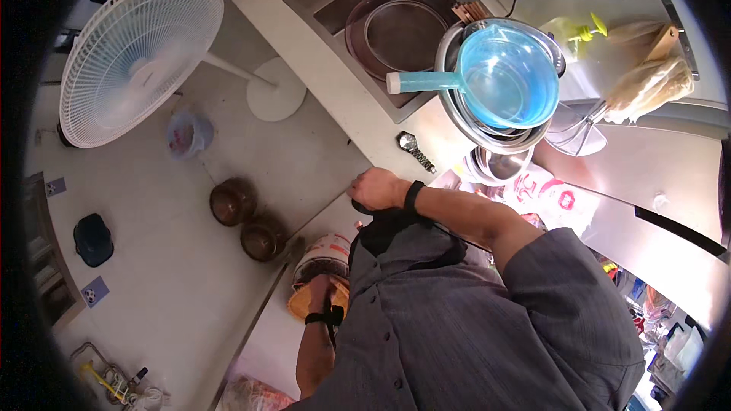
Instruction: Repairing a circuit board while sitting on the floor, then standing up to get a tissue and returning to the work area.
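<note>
My left hand (pixel 320 289) reaches down at a white bucket (pixel 329 246) with red print, which stands low beside my body. An orange-yellow piece (pixel 301 304), perhaps a cloth or a rim, lies around the hand. Its fingers are hidden in the dark opening. My right hand (pixel 378 189) is closed at the counter's front edge, just in front of my grey shirt. A dark strap or cloth edge shows below its fingers; what the hand holds, if anything, is hidden. A metal wristwatch (pixel 415 151) lies on the counter, apart from the right hand.
A blue ladle-like dipper (pixel 506 80) rests on stacked metal bowls (pixel 487 141) beside the sink (pixel 335 19), which holds a round basin (pixel 403 36). At left stand a white fan (pixel 145 61), a small pail (pixel 189 135) and two brown pots (pixel 233 202). A whisk (pixel 585 126) lies at right.
</note>
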Demonstrator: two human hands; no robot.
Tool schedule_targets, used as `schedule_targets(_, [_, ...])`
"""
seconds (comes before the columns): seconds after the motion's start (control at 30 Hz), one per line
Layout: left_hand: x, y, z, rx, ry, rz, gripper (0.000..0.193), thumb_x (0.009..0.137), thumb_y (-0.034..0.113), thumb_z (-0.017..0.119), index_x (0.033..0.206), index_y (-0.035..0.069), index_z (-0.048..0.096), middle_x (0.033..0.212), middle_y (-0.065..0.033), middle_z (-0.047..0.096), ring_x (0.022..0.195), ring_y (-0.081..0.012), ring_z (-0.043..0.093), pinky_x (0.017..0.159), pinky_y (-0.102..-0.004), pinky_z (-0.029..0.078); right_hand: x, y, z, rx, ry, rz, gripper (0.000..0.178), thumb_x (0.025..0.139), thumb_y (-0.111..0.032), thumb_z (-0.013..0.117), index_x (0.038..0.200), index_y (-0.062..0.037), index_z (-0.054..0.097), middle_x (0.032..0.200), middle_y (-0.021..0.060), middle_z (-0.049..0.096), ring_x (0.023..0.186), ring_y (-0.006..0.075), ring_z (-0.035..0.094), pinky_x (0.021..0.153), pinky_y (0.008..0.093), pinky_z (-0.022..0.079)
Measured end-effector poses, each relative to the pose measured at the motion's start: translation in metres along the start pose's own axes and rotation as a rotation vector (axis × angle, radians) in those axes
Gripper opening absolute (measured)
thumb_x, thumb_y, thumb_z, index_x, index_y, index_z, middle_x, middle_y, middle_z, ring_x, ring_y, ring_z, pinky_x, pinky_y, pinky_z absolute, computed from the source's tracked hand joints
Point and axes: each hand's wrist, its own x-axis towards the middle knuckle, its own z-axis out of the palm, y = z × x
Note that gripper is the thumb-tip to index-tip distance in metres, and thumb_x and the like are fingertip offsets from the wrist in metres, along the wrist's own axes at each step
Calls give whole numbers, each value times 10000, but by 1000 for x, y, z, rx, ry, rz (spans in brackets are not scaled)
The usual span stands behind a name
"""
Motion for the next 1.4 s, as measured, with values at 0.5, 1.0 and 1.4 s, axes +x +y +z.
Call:
schedule_targets(0.5, [2, 21, 6, -126, 29, 72, 178, 807, 137, 641, 667, 28, 657, 676, -198, 639, 624, -373, 631, 564, -465, 497, 0, 8, -11, 74, -5, -82, 154, 804, -165, 621, 881, -39, 665, 835, 142, 699, 835, 330, 703, 751, 437, 568])
schedule_targets(1.0, [15, -51, 5, 96, -179, -61, 185, 834, 207, 657, 894, 94, 791, 886, -204, 723, 830, -391, 704, 770, -458, 569, 18, -19, -18, 7, -16, -25, 198, 775, -193, 649, 912, -51, 640, 854, 108, 682, 855, 310, 697, 732, 424, 570])
schedule_targets(1.4, [62, -68, -34, 63, -32, 202, 252, 765, 246, 728, 785, -5, 737, 839, -255, 697, 812, -436, 693, 711, -495, 556, 2, -6, 14, -186, -27, 163, 149, 842, -188, 584, 883, -61, 649, 839, 108, 681, 847, 317, 687, 749, 433, 571])
